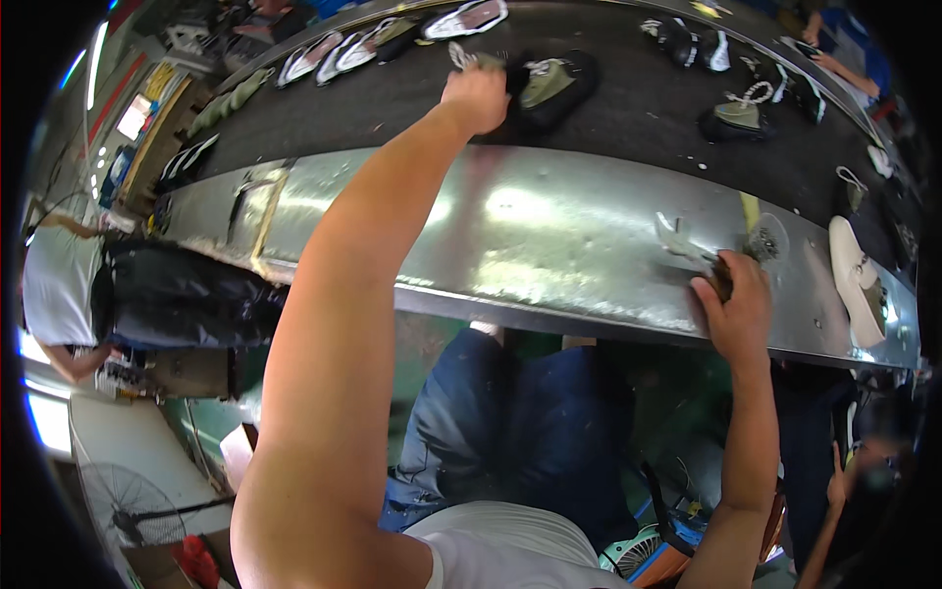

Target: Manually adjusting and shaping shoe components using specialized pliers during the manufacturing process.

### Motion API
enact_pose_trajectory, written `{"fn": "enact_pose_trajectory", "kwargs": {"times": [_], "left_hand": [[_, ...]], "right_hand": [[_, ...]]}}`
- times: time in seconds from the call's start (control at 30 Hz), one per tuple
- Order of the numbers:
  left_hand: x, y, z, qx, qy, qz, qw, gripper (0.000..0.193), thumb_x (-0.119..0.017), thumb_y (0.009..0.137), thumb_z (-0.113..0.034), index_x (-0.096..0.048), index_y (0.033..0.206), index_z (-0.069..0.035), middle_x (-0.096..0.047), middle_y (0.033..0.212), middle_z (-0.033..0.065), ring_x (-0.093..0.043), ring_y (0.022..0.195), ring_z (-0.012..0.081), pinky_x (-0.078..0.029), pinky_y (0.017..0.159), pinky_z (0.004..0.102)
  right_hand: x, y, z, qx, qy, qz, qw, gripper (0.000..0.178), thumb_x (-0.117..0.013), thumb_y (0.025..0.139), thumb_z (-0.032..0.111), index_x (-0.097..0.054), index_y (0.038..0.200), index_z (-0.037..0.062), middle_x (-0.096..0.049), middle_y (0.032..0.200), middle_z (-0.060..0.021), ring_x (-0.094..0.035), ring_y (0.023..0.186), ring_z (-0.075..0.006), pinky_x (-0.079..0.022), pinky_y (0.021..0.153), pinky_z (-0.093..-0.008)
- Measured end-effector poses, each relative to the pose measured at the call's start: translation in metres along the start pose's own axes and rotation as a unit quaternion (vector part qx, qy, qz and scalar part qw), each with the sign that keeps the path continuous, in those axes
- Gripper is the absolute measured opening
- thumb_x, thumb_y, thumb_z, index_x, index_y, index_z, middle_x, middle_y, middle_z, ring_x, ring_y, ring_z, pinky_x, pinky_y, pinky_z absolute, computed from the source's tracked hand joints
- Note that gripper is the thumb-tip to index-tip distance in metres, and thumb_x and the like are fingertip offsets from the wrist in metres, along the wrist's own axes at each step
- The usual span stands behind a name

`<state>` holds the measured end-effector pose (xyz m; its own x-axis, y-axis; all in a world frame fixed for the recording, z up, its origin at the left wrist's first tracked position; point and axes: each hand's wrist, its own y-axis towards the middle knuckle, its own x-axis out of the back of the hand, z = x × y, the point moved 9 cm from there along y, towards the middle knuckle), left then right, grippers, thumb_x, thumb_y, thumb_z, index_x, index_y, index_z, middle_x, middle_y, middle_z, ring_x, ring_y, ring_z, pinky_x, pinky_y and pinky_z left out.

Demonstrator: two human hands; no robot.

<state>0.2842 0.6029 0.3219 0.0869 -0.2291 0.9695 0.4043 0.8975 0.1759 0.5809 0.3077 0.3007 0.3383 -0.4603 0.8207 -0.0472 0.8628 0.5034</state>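
My left hand [478,96] reaches across to the dark belt, its fingers closed on a shoe, mostly hidden, whose pale laces [458,56] stick out. Just right of it sits an olive-green and black shoe [549,83] with a light cord. Low over the metal ledge [530,226], my right hand [738,306] is closed, thumb and fingers together around something small and dark that I cannot make out. Beside those fingers lie a whitish, crumpled-looking piece [682,239] and a clear round container [768,240] with dark bits in it.
Several white-soled shoe parts [339,57] line the belt's far left. Another olive shoe [738,120] with a cord loop sits farther right. A cream shoe piece [852,280] rests at the ledge's right end. One person [64,285] stands at left, another [849,59] at far right.
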Motion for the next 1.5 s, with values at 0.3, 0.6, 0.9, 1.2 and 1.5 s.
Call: {"fn": "enact_pose_trajectory", "kwargs": {"times": [0.3, 0.6, 0.9, 1.2, 1.5], "left_hand": [[0.001, -0.060, -0.020, -0.121, -0.181, -0.279, 0.935, 0.041, -0.060, 0.084, -0.008, -0.060, 0.125, 0.001, -0.048, 0.141, 0.0255, -0.044, 0.136, 0.0376, -0.037, 0.113, 0.0457], [-0.046, -0.041, 0.000, 0.294, -0.250, 0.140, 0.912, 0.111, -0.066, 0.075, -0.077, -0.036, 0.134, 0.013, -0.064, 0.124, 0.0234, -0.064, 0.115, 0.0321, -0.049, 0.098, 0.0401], [-0.031, -0.120, -0.033, 0.071, -0.214, -0.049, 0.973, 0.087, -0.060, 0.088, -0.058, -0.037, 0.146, 0.002, -0.036, 0.154, 0.0227, -0.029, 0.146, 0.0381, -0.020, 0.120, 0.0527], [-0.013, -0.431, -0.067, 0.021, -0.393, -0.008, 0.919, 0.063, -0.069, 0.091, -0.027, -0.043, 0.143, -0.002, -0.045, 0.144, 0.0280, -0.039, 0.139, 0.0426, -0.035, 0.114, 0.0453], [-0.103, -0.628, -0.071, 0.183, -0.446, 0.041, 0.875, 0.057, -0.061, 0.097, -0.025, -0.043, 0.140, 0.008, -0.044, 0.145, 0.0294, -0.042, 0.137, 0.0419, -0.034, 0.115, 0.0434]], "right_hand": [[0.007, 0.000, -0.002, 0.000, 0.019, -0.008, 1.000, 0.047, -0.078, 0.079, 0.031, -0.062, 0.111, 0.0006, -0.065, 0.103, -0.0151, -0.059, 0.099, -0.0364, -0.045, 0.090, -0.0463], [0.001, 0.005, 0.003, -0.011, 0.000, 0.000, 1.000, 0.046, -0.078, 0.079, 0.032, -0.062, 0.110, 0.0017, -0.065, 0.103, -0.0151, -0.060, 0.099, -0.0361, -0.046, 0.090, -0.0458], [0.001, 0.001, 0.000, -0.016, 0.005, -0.008, 1.000, 0.046, -0.077, 0.080, 0.035, -0.064, 0.110, 0.0028, -0.066, 0.107, -0.0164, -0.061, 0.101, -0.0367, -0.047, 0.091, -0.0447], [0.028, -0.041, 0.042, 0.108, -0.118, -0.096, 0.982, 0.053, -0.071, 0.085, 0.038, -0.059, 0.123, 0.0028, -0.056, 0.129, -0.0128, -0.051, 0.122, -0.0338, -0.037, 0.102, -0.0506], [0.051, -0.311, -0.007, -0.013, -0.071, 0.103, 0.992, 0.045, -0.068, 0.089, 0.032, -0.058, 0.121, 0.0020, -0.058, 0.125, -0.0150, -0.054, 0.119, -0.0341, -0.041, 0.099, -0.0464]]}}
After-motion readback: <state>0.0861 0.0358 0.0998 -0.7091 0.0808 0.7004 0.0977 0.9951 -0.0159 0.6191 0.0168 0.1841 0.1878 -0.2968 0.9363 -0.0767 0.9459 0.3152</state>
